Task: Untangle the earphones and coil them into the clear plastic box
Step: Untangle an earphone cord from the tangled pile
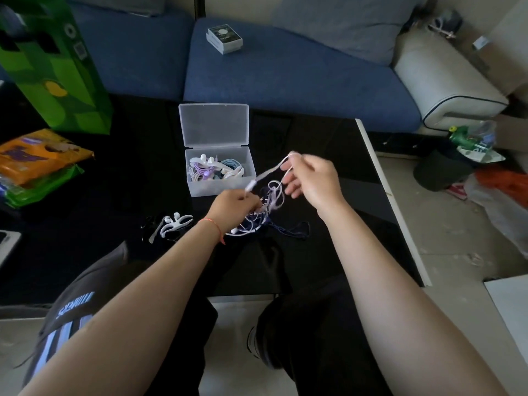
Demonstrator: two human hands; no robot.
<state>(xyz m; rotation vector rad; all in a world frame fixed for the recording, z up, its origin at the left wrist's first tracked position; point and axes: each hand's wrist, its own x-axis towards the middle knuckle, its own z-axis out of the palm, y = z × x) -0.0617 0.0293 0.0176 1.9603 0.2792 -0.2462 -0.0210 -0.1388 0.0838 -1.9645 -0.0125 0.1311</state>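
Observation:
A tangle of white and dark blue earphone cables [268, 204] hangs between my hands above the black table [343, 212]. My left hand [233, 208] grips the bunch at its lower left. My right hand [310, 175] pinches a white cable strand and lifts it up to the right. Part of the tangle trails on the table below. The clear plastic box [221, 184] stands open just behind, its lid up, holding several coiled white, purple and light blue earphones.
White ear hooks [174, 224] lie on the table to the left. A green bag [54, 67] and orange snack packs [40, 155] sit at far left. A small boxed item [224, 38] rests on the blue sofa [285, 78] behind. The table's right edge borders floor clutter.

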